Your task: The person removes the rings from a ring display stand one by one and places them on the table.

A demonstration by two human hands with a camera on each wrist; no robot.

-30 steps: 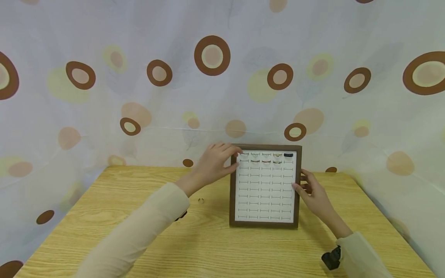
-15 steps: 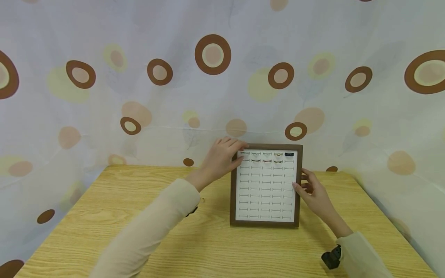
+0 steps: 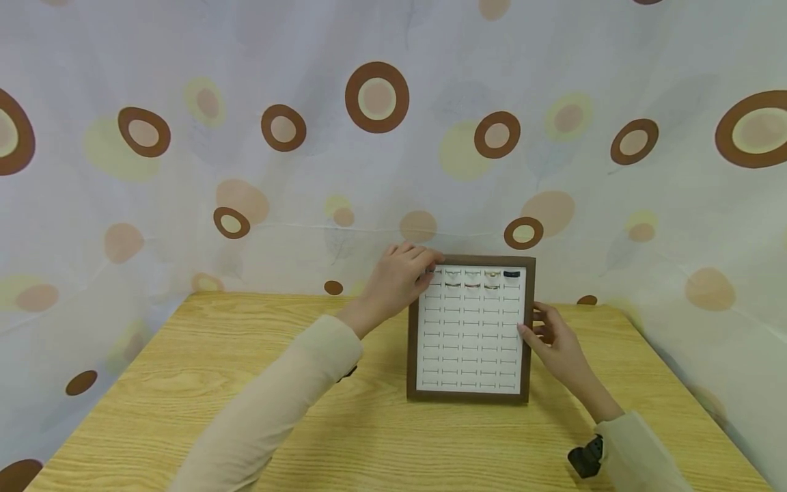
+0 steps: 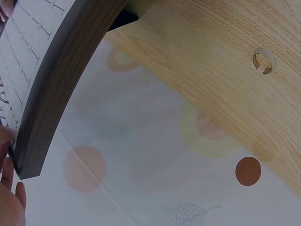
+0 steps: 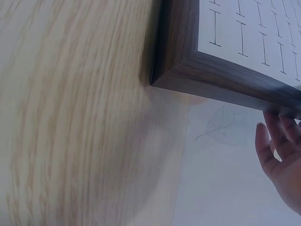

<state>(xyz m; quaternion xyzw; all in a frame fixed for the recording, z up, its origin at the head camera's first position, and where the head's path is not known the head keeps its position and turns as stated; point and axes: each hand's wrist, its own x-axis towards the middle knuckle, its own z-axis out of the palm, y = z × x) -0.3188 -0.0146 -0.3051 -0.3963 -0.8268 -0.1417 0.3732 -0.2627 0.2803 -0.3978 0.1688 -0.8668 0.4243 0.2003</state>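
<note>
A ring display board (image 3: 470,342) with a dark brown frame and a white slotted face stands upright on the table. Rings hang in its top two rows, among them a black ring (image 3: 512,274) at the top right. At the top left corner, my left hand (image 3: 393,280) pinches the ring in the first slot between thumb and finger, mostly hiding it. My right hand (image 3: 556,345) grips the frame's right side, thumb on the front edge and fingers behind. In the left wrist view, a loose open-ended ring (image 4: 255,60) lies on the wood; my left forearm covers it in the head view.
The board stands right of centre on a light wooden table (image 3: 246,348). Behind and beside the table hangs a pale curtain (image 3: 344,178) with brown and yellow circles. A black wrist device (image 3: 586,456) sits at my right cuff.
My left hand has moved right onto the board's top left corner, and its thumb and finger have closed together over the first ring. My right hand keeps its hold on the frame.
</note>
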